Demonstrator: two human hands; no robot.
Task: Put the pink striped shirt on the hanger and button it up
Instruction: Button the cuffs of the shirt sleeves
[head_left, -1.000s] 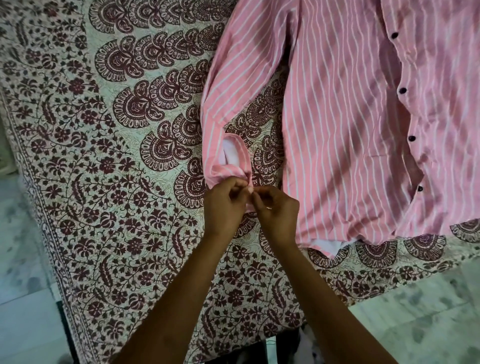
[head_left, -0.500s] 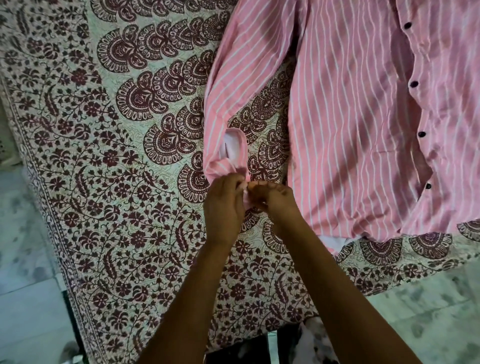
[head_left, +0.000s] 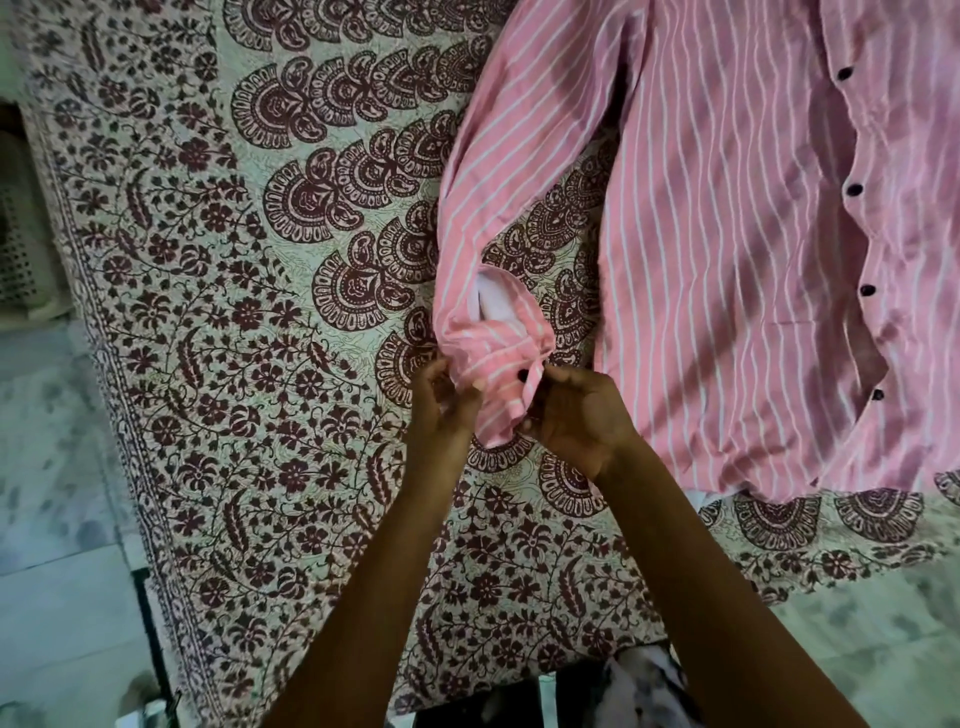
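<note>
both arms extended; left hand and right hand pinching, fingers curled.

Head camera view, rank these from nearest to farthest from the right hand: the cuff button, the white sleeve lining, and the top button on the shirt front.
1. Cuff button: at the right hand's fingertips, in the pinched cuff.
2. White sleeve lining: just above the hands, inside the sleeve opening.
3. Top button on the shirt front: far upper right.

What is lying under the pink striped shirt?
The pink striped shirt lies on a patterned bedsheet, seen around it and between sleeve and body. Whatever is beneath the shirt's body is covered; no hanger is visible.
</note>
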